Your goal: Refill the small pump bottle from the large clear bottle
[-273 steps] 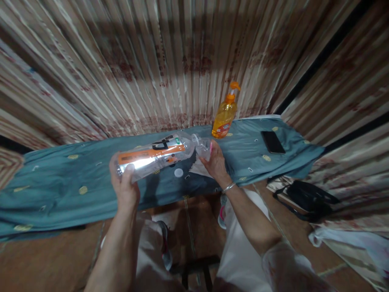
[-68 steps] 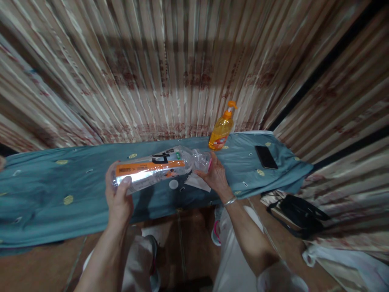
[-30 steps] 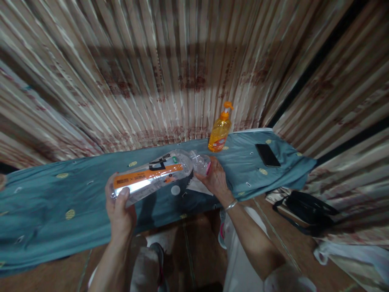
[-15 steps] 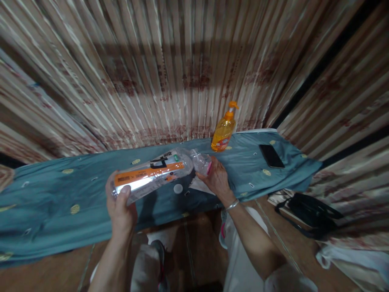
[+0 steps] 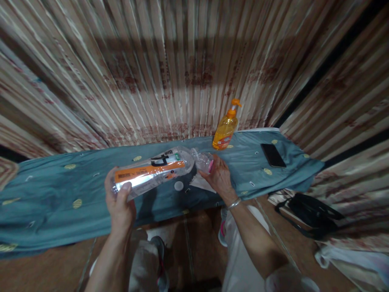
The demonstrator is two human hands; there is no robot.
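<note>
A large clear plastic bottle (image 5: 158, 172) with an orange and black label lies nearly level above the table. My left hand (image 5: 120, 202) is wrapped round its base end. My right hand (image 5: 219, 176) is closed at its neck end, with something pink between the fingers right at the mouth. Whether a cap sits on the mouth is hidden by the fingers. A small white round cap (image 5: 178, 185) lies on the teal cloth (image 5: 60, 194) under the bottle, beside a white piece of paper (image 5: 204, 184).
An orange pump bottle (image 5: 225, 127) stands at the back of the cloth by the striped curtain. A black phone (image 5: 272, 155) lies at the cloth's right end. A black bag (image 5: 310, 209) sits on the floor at the right. My legs and shoes are below.
The bottle and both hands stay in nearly the same pose. Only the camera view has shifted slightly.
</note>
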